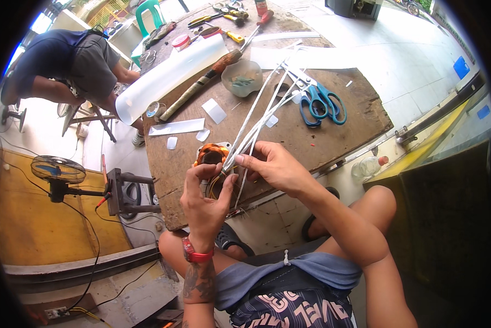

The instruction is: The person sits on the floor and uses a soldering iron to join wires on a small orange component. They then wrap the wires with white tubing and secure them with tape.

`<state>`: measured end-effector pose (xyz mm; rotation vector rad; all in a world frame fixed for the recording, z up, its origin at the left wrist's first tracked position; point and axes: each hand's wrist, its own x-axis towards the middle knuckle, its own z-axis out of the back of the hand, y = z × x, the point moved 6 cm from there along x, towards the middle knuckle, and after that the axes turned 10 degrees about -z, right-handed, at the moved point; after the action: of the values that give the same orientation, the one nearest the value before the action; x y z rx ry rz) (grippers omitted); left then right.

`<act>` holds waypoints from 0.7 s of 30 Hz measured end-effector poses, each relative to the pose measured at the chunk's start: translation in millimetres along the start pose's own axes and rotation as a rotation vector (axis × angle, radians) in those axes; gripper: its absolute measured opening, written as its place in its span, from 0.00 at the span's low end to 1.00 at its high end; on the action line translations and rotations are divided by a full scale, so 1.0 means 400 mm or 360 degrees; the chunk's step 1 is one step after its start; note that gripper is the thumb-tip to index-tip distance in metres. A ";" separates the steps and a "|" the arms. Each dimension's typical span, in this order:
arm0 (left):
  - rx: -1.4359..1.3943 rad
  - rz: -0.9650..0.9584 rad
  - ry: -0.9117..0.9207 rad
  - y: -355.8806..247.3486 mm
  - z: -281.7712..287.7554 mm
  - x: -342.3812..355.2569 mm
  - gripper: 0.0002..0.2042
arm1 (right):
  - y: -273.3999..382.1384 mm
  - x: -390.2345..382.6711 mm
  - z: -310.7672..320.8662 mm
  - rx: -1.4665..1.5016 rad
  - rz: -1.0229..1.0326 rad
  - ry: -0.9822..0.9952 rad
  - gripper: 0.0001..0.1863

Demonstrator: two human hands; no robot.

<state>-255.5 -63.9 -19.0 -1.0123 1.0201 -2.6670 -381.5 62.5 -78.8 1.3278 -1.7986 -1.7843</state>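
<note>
A motor stator with orange copper windings point(204, 154) sits near the front edge of the wooden table, partly hidden behind my fingers. My left hand point(206, 186) is at its near side, thumb and fingers curled in a pinch around the lower ends of several white cords point(256, 127). Thin yellowish leads show by these fingertips. My right hand point(273, 165) pinches the same white cords a little higher, thumb against fingers. The cords fan out up and away across the table, and one strand hangs down below my right hand.
Blue-handled scissors point(317, 105) lie beyond the cords, beside a translucent bowl point(241, 78). Further left are a wooden-handled tool point(202, 85), a rolled white plastic sheet point(171, 76) and cut white pieces point(177, 127). A fan point(57, 170) stands left; another person point(73, 63) bends at far left.
</note>
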 end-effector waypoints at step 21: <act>-0.0107 0.0005 -0.0021 0.005 0.007 -0.003 0.14 | 0.041 -0.098 0.154 0.0276 0.0547 -0.0552 0.21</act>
<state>-253.1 -66.7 -19.4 -1.0383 1.1148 -2.6364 -412.7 128.2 -60.7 0.7250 -2.2454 -1.7754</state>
